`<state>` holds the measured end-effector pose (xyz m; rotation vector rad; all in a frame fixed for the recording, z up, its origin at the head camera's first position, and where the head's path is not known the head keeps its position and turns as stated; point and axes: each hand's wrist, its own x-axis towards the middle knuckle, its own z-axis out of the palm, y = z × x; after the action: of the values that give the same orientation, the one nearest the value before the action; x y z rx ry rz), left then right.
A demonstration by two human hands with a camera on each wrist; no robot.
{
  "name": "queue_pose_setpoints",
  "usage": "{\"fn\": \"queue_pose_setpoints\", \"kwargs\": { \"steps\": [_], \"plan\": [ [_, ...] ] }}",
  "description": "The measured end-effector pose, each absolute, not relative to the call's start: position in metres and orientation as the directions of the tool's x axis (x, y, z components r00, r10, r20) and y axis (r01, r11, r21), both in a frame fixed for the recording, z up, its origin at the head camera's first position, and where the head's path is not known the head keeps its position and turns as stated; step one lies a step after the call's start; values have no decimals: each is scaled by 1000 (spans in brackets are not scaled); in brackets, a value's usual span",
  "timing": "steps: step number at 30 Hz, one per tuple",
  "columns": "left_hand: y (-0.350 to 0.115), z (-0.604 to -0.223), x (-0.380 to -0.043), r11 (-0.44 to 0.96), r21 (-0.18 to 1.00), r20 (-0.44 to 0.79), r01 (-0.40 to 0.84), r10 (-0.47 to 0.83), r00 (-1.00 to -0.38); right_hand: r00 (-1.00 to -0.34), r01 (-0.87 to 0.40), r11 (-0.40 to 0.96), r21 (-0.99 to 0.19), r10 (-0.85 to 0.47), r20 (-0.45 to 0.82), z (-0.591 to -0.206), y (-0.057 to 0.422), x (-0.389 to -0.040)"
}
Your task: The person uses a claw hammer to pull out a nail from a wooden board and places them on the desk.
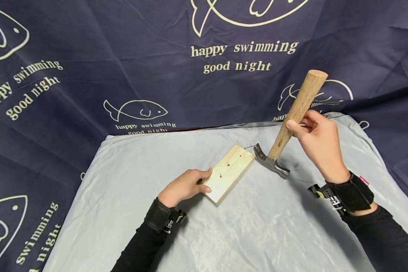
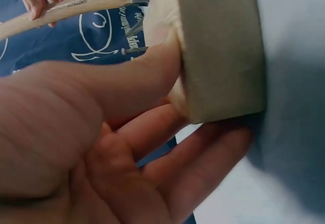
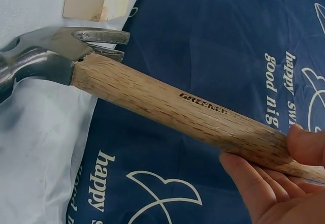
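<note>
My left hand (image 1: 187, 185) grips the near end of a pale wooden board (image 1: 232, 175), thumb over the top face and fingers round the edge. Small nails (image 1: 220, 176) stand in the board's top face; nails (image 2: 135, 50) also stick out beside the thumb in the left wrist view. With its thumb and fingers, my right hand (image 1: 321, 145) holds a claw hammer (image 1: 297, 107) by the middle of its wooden handle. The handle points up, and the steel head (image 3: 43, 54) hangs low, its claw close beside the board's far end. A thin nail (image 1: 249, 147) shows between claw and board.
A light grey-blue cloth (image 1: 258, 226) covers the table under the board. Behind and to the sides hangs a dark blue curtain (image 1: 176, 83) printed with fish and lettering. Black straps (image 1: 351, 192) with small cameras sit on both wrists.
</note>
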<state>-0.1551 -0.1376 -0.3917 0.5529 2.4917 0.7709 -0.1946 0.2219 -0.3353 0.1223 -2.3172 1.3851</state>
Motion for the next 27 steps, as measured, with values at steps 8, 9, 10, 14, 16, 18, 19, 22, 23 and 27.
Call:
{"fn": "queue_pose_setpoints", "kwargs": {
  "steps": [8, 9, 10, 14, 16, 18, 19, 22, 23, 27],
  "plan": [
    [-107, -358, -218, 777, 497, -292, 388, 570, -768, -897, -301, 497, -814, 141, 418, -336, 229, -193],
    [-98, -354, -229, 780, 466, -273, 418, 576, -771, -897, -302, 498, -813, 139, 419, -336, 229, -192],
    [-88, -351, -242, 778, 437, -257, 452, 589, -766, -896, -302, 505, -809, 138, 421, -336, 229, -192],
    [-44, -350, -286, 762, 329, -260, 558, 641, -722, -891, -310, 516, -799, 134, 433, -336, 226, -187],
    [-24, -355, -302, 770, 275, -322, 575, 638, -700, -894, -314, 509, -802, 126, 430, -337, 224, -184],
    [-8, -363, -316, 784, 222, -384, 580, 617, -687, -898, -317, 499, -806, 116, 425, -338, 222, -180],
    [-1, -366, -321, 794, 192, -415, 577, 599, -685, -899, -318, 498, -806, 111, 424, -338, 221, -178],
    [16, -375, -330, 801, 131, -475, 585, 568, -672, -902, -323, 499, -805, 95, 421, -338, 221, -175],
    [21, -378, -331, 801, 112, -482, 589, 562, -672, -903, -323, 503, -801, 91, 421, -337, 221, -175],
    [40, -387, -333, 777, 36, -477, 628, 566, -673, -907, -317, 508, -801, 83, 412, -336, 225, -174]
  ]
}}
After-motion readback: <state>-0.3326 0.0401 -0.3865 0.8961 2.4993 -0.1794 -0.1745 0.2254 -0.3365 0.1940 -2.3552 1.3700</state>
